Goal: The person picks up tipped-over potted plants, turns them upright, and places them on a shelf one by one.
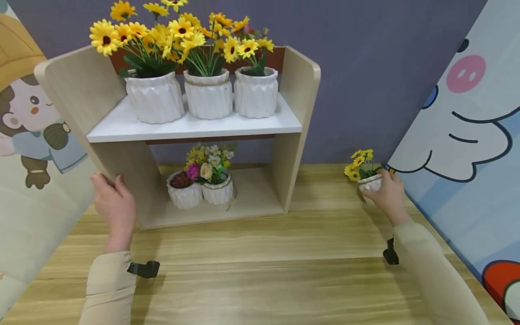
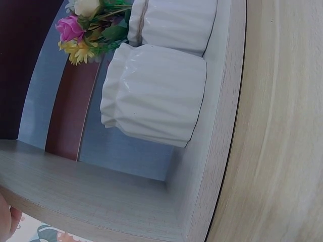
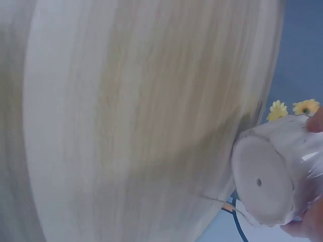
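Note:
My left hand (image 1: 115, 205) grips the front edge of the left side panel of a two-tier wooden shelf (image 1: 302, 113). A little of that hand (image 2: 6, 222) shows beyond the panel in the left wrist view. At the far right, my right hand (image 1: 387, 194) holds a white ceramic flowerpot (image 1: 370, 183) with yellow artificial daisies (image 1: 357, 164). In the right wrist view the pot (image 3: 262, 176) is tilted, its base with a small hole facing the camera, and fingertips (image 3: 317, 121) press its side.
On the upper board (image 1: 195, 131) stand several potted flowers: a left pot (image 1: 155, 99), a middle pot (image 1: 208, 97) and a right pot (image 1: 257, 92). Below are a succulent pot (image 1: 184, 196) and a mixed-flower pot (image 1: 218, 192). The wooden table (image 1: 252, 271) meets cartoon-printed walls (image 1: 459, 135).

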The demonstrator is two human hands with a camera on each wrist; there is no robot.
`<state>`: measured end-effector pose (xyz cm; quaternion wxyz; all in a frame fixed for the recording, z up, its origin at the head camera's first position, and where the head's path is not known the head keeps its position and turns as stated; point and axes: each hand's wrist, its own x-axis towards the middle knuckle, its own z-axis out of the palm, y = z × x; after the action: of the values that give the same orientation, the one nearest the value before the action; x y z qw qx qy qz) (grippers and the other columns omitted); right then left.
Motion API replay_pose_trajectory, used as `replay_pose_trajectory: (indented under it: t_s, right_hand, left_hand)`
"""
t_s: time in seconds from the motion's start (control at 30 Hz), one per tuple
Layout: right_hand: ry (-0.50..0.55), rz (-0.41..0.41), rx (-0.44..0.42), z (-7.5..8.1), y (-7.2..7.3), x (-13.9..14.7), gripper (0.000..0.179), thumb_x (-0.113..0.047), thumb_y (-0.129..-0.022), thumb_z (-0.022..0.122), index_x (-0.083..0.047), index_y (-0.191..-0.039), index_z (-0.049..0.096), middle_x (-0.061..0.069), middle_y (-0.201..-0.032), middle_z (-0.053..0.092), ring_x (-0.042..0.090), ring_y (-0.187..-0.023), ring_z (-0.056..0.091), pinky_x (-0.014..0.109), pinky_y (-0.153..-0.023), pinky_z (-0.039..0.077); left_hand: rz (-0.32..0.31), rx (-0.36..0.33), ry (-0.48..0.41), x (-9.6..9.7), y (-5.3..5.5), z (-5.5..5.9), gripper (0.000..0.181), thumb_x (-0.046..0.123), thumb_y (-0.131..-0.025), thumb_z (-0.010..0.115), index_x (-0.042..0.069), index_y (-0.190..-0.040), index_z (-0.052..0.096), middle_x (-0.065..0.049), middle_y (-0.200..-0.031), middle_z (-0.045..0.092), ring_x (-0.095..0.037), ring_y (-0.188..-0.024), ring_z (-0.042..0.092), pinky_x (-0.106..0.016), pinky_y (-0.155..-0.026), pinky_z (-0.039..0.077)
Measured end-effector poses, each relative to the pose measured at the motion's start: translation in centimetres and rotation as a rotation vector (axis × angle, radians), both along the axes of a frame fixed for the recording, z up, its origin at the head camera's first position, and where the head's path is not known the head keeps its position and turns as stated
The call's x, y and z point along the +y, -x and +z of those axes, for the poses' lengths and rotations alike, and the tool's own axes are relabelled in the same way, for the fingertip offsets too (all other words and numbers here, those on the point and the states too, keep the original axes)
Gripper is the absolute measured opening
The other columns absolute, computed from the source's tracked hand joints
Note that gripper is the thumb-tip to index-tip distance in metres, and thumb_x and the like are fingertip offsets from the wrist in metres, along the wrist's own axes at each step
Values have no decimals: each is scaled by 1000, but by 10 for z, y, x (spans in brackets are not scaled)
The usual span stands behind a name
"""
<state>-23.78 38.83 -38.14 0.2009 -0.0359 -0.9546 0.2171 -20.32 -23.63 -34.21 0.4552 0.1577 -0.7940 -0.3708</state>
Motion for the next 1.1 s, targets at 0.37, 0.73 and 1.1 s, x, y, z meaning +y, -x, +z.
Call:
replay_pose_trajectory:
  t_s: [0.37, 0.73, 1.1]
  right_hand:
    - [78, -17, 29, -7, -7, -3, 69, -27, -75, 71, 4, -126, 36, 35, -113, 45, 50, -97, 44, 60, -79, 35]
    - [128, 10, 73, -12, -17, -8, 63, -24, -73, 74, 7, -117, 40, 27, -106, 47, 37, -87, 46, 48, -70, 37]
    - [368, 18, -87, -13, -35, 2, 73, -27, -80, 67, 7, -127, 21, 37, -128, 29, 43, -114, 35, 43, -78, 37]
  left_hand:
    - [2, 3, 17, 0, -1, -1, 37, 30, -96, 38, -2, -113, 39, -29, -106, 51, -48, -98, 51, -56, -78, 36]
    - [-4, -17, 11, 2, -1, 0, 35, 29, -96, 38, -3, -112, 39, -29, -106, 51, -48, -97, 51, -55, -78, 37]
    - [-2, 8, 16, 1, -1, -2, 37, 29, -96, 38, -3, -113, 39, -30, -106, 52, -48, -98, 51, -55, -79, 37]
